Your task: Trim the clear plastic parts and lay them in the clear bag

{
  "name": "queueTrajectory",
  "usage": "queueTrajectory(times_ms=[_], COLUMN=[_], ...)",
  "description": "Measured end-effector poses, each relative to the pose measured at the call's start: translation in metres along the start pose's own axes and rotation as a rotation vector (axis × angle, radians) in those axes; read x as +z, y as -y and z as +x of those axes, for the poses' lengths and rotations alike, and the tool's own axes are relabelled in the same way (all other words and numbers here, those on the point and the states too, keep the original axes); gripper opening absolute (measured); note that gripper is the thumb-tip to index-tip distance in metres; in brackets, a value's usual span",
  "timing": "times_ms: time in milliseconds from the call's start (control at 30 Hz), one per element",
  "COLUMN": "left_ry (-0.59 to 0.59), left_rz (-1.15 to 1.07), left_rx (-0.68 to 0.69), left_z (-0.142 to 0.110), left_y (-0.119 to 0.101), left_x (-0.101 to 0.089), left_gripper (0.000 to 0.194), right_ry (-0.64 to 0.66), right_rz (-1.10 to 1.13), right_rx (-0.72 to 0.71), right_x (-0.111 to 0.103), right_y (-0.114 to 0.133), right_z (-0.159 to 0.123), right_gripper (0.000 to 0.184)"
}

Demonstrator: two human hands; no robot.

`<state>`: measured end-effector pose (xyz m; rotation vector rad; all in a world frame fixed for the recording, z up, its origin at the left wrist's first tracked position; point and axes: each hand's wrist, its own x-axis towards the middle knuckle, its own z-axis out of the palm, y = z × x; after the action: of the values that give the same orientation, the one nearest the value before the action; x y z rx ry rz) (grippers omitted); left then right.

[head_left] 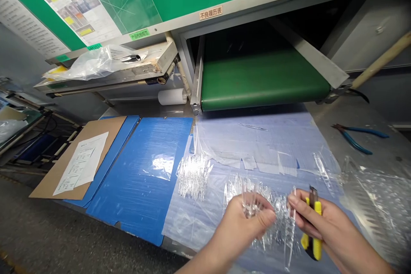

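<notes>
My left hand is closed around a bunch of small clear plastic parts just above the table. My right hand grips a yellow-handled cutter, and its fingertips pinch a clear plastic strip that hangs down. A loose heap of the same clear parts lies between and under both hands. A second pile of clear parts rests on the plastic sheet to the upper left of my left hand.
A green conveyor belt ends at the back of the table. Blue corrugated sheets and cardboard with a paper form lie at left. Blue-handled pliers lie at the right. Bubble wrap sits at far right.
</notes>
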<state>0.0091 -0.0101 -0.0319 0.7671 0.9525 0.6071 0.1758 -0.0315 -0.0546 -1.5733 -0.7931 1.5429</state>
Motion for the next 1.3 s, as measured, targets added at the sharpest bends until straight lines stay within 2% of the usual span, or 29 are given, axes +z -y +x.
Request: queueTrajectory(times_ms=[67,167,367,500,800,900,1000,1133,1300], left_ry=[0.025,-0.012,-0.031,-0.026,-0.045,-0.027,-0.009,-0.038,-0.039], left_rz=[0.082,0.105,0.09,0.081,0.057,0.039,-0.008,-0.032,-0.043], left_rx=[-0.05,-0.082,-0.061,-0.071,-0.05,-0.003,0.066,0.122,0.168], left_z=[-0.002,-0.004,-0.004,-0.004,-0.004,-0.003,-0.003,-0.004,-0.007], left_y=[-0.001,-0.006,-0.012,-0.01,-0.007,-0.006,-0.004,-0.006,-0.011], left_x=[0.005,0.009,0.009,0.01,0.009,0.007,0.004,0.002,0.003], left_gripper=[0.023,0.016,0.013,0.011,0.014,0.019,0.017,0.022,0.018], right_ry=[0.001,0.034,-0.12,-0.145,-0.104,0.007,0.102,0.066,0.044], right_rz=[-0.011,-0.055,-0.223,-0.311,-0.383,-0.435,-0.59,-0.727,-0.833], right_rx=[-0.018,-0.059,-0.213,-0.238,-0.267,-0.313,-0.366,-0.483,-0.653], right_x=[0.004,0.007,0.014,0.017,0.01,0.007,0.008,0.009,0.006], right_y=[0.008,0.013,0.02,0.021,0.016,0.015,0.019,0.021,0.017], right_z=[-0.003,-0.004,-0.012,-0.013,-0.015,-0.018,-0.022,-0.025,-0.023], right_gripper=[0.041,0.041,0.026,0.034,0.032,0.035,0.033,0.027,0.019])
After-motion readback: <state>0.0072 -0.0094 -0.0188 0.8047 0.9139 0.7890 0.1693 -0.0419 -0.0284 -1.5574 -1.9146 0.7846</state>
